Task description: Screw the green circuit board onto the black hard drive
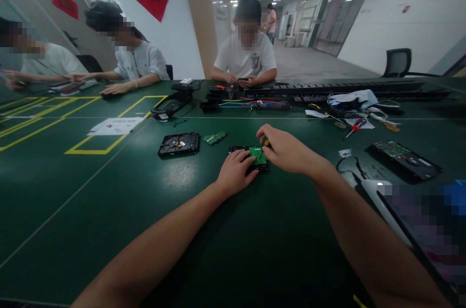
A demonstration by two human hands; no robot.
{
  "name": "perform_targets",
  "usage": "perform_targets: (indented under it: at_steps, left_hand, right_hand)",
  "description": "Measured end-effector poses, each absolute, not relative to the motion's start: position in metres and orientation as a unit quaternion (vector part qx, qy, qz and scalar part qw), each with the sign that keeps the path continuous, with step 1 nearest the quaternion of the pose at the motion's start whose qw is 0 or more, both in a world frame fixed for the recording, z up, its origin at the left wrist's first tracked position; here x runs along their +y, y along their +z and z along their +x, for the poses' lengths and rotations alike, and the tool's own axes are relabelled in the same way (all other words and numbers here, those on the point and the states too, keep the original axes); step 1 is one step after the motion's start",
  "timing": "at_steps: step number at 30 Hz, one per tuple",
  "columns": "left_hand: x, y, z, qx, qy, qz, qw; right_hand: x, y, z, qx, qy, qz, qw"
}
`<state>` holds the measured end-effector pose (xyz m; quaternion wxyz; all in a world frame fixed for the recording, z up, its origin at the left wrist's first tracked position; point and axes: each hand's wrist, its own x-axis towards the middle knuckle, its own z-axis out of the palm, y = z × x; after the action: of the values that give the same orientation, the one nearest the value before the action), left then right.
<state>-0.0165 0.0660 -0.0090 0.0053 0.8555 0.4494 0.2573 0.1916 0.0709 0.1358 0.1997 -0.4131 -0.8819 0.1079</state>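
Note:
A hard drive with a green circuit board facing up lies on the table in front of me. My left hand holds it from the left, fingers over the top and thumb along the near edge. Above the board's right side, my right hand is closed around a small screwdriver with a yellow and black handle. Its thin shaft points down at the board, but I cannot tell whether the tip touches a screw. To the left lie a second hard drive and a loose green circuit board.
At right are another hard drive and a laptop. A red-handled screwdriver, cloth and colored wires lie farther back. A paper sheet is at left. Several people sit across the table.

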Motion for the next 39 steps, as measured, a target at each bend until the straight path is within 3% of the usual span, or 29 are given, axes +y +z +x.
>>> perform_targets:
  at_steps: [6,13,22,30,39]
  left_hand:
    - [0.066,-0.011,-0.016,0.450,0.258,0.855,-0.003]
    - [0.067,-0.012,-0.017,0.449,0.261,0.855,0.001]
    - [0.066,-0.011,-0.017,0.448,0.261,0.855,-0.003]
    - [0.066,-0.011,-0.016,0.447,0.266,0.854,-0.004]
    - [0.066,-0.010,-0.017,0.443,0.265,0.856,-0.009]
  right_hand:
    - [0.073,0.136,0.192,-0.859,0.047,-0.478,0.179]
    - [0.072,0.137,0.193,-0.881,0.075,-0.430,0.185]
    - [0.069,0.136,0.188,-0.856,0.021,-0.496,0.144]
    - [0.076,0.132,0.190,-0.861,0.098,-0.454,0.207]
    - [0.066,0.140,0.186,-0.865,0.039,-0.478,0.146]
